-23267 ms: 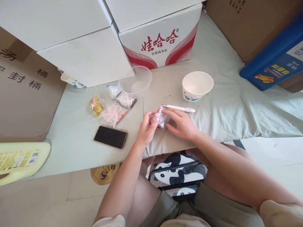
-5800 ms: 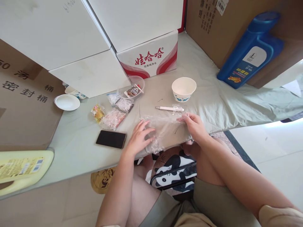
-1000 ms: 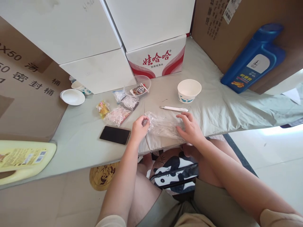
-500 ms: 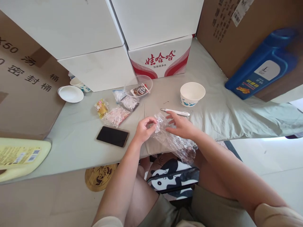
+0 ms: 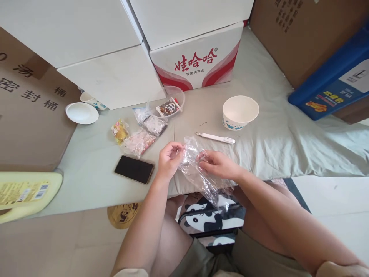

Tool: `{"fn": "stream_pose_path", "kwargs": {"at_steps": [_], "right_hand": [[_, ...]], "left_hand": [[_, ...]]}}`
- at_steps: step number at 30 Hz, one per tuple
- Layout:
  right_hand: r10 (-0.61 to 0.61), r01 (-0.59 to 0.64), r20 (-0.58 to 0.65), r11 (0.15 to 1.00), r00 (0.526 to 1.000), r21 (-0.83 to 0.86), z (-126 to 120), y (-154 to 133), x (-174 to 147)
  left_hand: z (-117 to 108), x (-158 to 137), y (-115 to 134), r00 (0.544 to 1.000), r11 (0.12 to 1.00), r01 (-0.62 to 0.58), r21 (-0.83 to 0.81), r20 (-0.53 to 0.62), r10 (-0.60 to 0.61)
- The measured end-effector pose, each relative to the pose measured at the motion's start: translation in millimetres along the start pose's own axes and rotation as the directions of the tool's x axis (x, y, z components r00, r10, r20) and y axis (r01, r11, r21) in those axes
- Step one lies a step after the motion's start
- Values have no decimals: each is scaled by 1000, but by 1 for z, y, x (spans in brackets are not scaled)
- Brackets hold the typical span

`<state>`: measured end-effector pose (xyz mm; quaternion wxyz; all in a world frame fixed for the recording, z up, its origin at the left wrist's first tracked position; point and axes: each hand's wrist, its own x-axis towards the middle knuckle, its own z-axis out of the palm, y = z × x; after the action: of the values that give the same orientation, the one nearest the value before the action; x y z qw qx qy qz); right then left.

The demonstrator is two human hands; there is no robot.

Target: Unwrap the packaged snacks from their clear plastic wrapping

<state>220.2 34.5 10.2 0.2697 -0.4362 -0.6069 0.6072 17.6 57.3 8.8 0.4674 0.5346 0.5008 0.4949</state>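
A crumpled clear plastic film bag [image 5: 198, 179] hangs from my hands over the table's front edge. My left hand [image 5: 170, 159] pinches its upper left side between thumb and fingers. My right hand [image 5: 217, 163] has its fingers bent together on the film's right side. Just beyond the hands lies a white utility knife [image 5: 216, 138]. Farther back on the right stands a white paper bowl [image 5: 240, 111] with a blue pattern at its base; its visible inside is bare white.
Left of my hands lie a black phone [image 5: 134, 169], small food packets [image 5: 140, 141] and a clear plastic lid or bowl [image 5: 180, 100] holding a sachet. White cartons [image 5: 198, 65] stand behind. A blue bottle [image 5: 325, 84] is at right, a yellow jug [image 5: 31, 192] at left.
My right hand has gone from spread fingers above the film to fingers closed on it. The film has shifted slightly left with my left hand. The camera view has tilted a little.
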Motion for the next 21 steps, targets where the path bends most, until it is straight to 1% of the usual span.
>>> {"fn": "stream_pose_path", "kwargs": {"at_steps": [2, 4, 6, 7, 8, 10, 11, 12, 13, 14, 17, 19, 21], "right_hand": [[13, -11, -53, 1000, 998, 24, 0, 1, 0], [-4, 16, -174, 998, 985, 65, 1, 0, -1], [-15, 50, -281, 992, 960, 118, 0, -1, -2], [-11, 59, -307, 987, 952, 149, 0, -1, -2], [-7, 66, -318, 982, 948, 176, 0, -2, -2], [-11, 76, -317, 978, 948, 193, 1, -2, -2], [-22, 82, -310, 980, 951, 182, 2, -2, -1], [-38, 92, -308, 982, 951, 163, 3, -2, 0], [-51, 102, -314, 984, 948, 146, 4, -1, 1], [-56, 106, -326, 985, 944, 136, 5, -1, 2], [-20, 82, -369, 985, 929, 153, 6, 2, 5], [13, 57, -379, 983, 925, 175, 6, 4, 7], [28, 48, -380, 981, 925, 188, 7, 5, 8]], "left_hand": [[0, 3, 0, 999, 991, 47, -122, -3, -47], [1, 6, 0, 995, 962, 89, -258, -17, -96], [3, 8, 1, 986, 932, 153, -329, -5, -164], [5, 8, 1, 977, 918, 208, -337, 33, -209], [8, 6, 2, 960, 902, 279, -330, 102, -260], [13, 2, 3, 897, 867, 416, -276, 281, -341], [16, -1, 3, 861, 855, 461, -237, 355, -366], [18, -4, 4, 833, 851, 487, -196, 399, -385], [20, -5, 4, 821, 855, 494, -156, 408, -400], [20, -7, 3, 823, 864, 490, -116, 389, -414], [19, -5, 2, 863, 891, 452, -44, 277, -424], [16, -3, 1, 891, 911, 410, -41, 231, -390], [13, -1, 1, 912, 924, 375, -70, 209, -354]]}}
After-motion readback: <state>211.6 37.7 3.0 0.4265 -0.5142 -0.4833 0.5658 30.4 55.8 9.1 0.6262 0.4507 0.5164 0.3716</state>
